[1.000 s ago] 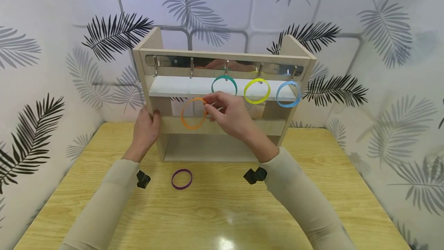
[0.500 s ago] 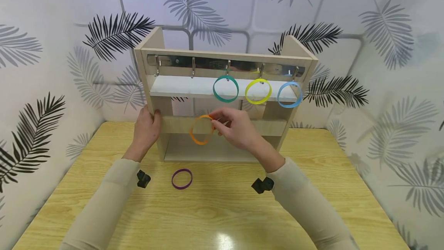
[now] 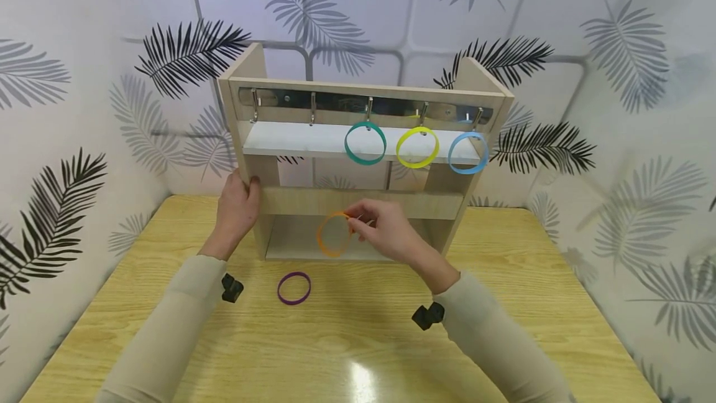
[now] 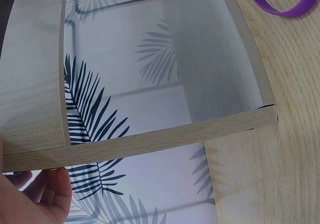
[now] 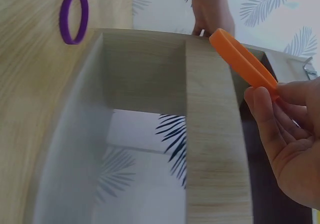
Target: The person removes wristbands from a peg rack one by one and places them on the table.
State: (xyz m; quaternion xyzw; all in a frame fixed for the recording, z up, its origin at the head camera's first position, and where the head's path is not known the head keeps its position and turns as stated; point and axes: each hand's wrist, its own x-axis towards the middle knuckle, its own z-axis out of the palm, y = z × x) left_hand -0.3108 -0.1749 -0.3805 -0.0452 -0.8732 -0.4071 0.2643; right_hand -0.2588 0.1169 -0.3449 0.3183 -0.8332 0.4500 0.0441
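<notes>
My right hand (image 3: 383,229) pinches an orange silicone wristband (image 5: 243,63) between thumb and fingers. In the head view it hangs in front of the lower opening of a small wooden shelf unit (image 3: 360,202). My left hand (image 3: 237,207) grips the unit's left side panel (image 4: 150,144), with some fingers hidden behind it. Along the metal hook rail (image 3: 341,103), green (image 3: 365,163), yellow (image 3: 415,165) and light blue (image 3: 467,171) wristbands hang from the middle and right hooks. Both left hooks are bare. A purple wristband (image 3: 292,303) lies on the table, in front of the unit at left.
The unit stands upright on a wood-grain table (image 3: 313,353), close to the leaf-patterned wall (image 3: 358,11) behind. A white inner shelf (image 3: 296,138) runs beneath the hooks. Side walls with the same pattern flank the table.
My right hand has come down and slightly right with the orange wristband, from just below the hooks to the lower opening. My left hand stays on the side panel.
</notes>
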